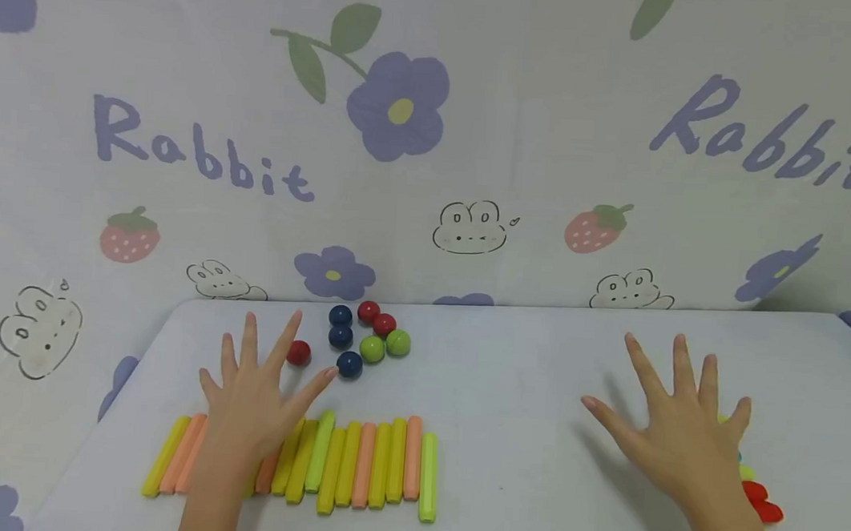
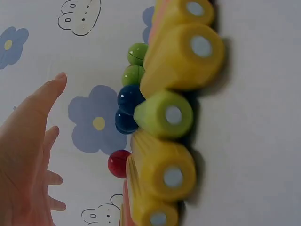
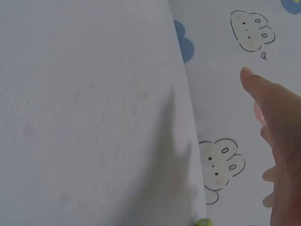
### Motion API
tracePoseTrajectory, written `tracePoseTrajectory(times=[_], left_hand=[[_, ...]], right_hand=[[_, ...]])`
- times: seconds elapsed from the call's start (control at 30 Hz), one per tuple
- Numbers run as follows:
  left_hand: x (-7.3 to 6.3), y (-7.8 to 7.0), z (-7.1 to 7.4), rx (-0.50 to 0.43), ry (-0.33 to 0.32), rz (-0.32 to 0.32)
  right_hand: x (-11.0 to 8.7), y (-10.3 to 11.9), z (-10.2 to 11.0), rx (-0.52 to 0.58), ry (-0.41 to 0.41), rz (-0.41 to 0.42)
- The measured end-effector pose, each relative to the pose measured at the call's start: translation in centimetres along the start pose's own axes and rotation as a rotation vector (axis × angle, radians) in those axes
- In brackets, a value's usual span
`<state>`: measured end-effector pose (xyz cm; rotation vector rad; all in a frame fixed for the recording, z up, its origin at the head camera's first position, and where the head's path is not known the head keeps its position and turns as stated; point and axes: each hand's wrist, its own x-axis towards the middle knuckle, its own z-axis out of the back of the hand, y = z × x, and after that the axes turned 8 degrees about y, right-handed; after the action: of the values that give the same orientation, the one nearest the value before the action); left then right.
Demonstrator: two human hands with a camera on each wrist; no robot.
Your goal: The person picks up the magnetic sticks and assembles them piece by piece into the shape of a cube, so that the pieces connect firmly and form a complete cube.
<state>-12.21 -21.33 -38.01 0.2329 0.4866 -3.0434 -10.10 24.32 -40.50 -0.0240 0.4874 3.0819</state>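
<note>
My left hand (image 1: 251,397), fingers spread wide, hovers over a row of thick hexagonal sticks (image 1: 364,464) in yellow, orange and lime. Their ends show pale round centres in the left wrist view, where a lime stick (image 2: 164,114) lies between yellow ones. The hand and forearm hide part of the row. Beyond the fingertips are small glossy balls: a red ball (image 1: 299,353), a dark blue ball (image 1: 350,364) and a green ball (image 1: 398,343) among several. My right hand (image 1: 684,431), also spread and holding nothing, partly covers small red pieces (image 1: 763,503) and yellow-green ones.
A white table (image 1: 505,398) runs back to a patterned cloth (image 1: 519,142) printed with flowers, rabbits and strawberries. White tabletop lies between the stick row and my right hand. The right hand's shadow (image 3: 164,155) falls across the surface in the right wrist view.
</note>
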Motion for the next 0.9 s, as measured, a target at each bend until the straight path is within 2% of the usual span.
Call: tracePoseTrajectory(times=[0.23, 0.5, 0.7, 0.9], left_hand=[[1.0, -1.1, 0.3, -0.072, 0.008, 0.032], [1.2, -1.7, -0.2, -0.148, 0.033, 0.101], [1.1, -1.6, -0.5, -0.156, 0.044, 0.104], [1.3, -1.0, -0.6, -0.179, 0.053, 0.097]], right_hand=[[0.8, 3.6, 0.4, 0.026, 0.021, 0.023], [0.7, 7.3, 0.0, 0.082, 0.02, 0.032], [0.0, 8.9, -1.0, 0.14, 0.035, 0.05], [-0.7, 10.0, -2.0, 0.159, 0.011, 0.134]])
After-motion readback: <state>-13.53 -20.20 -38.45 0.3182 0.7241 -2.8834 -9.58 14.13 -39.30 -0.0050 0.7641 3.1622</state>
